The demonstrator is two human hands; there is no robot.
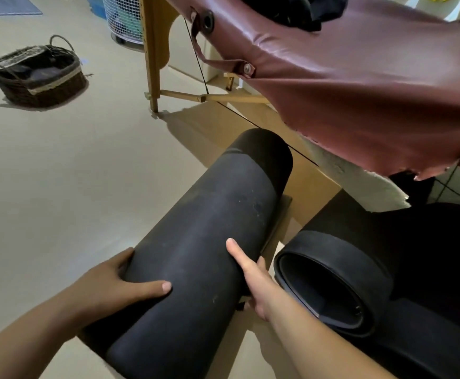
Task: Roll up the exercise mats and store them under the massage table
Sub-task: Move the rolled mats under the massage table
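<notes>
A thick black rolled mat [209, 222] lies lengthwise in front of me, its far end pointing under the maroon massage table [365, 86]. My left hand [119, 283] grips its left side, thumb lying across the top. My right hand [253, 277] clasps its right side, thumb up on the roll. A second rolled black mat [341, 272] lies to the right, its open spiral end facing me, partly beneath the table's edge. Both rolls rest on brown cardboard [313, 184] spread on the floor.
The table's wooden leg [152, 64] and cross brace [223, 98] stand ahead, with thin black cables running under the top. A dark wicker basket [37, 75] sits on the beige floor at the left. A white wire basket [125, 20] stands behind the leg.
</notes>
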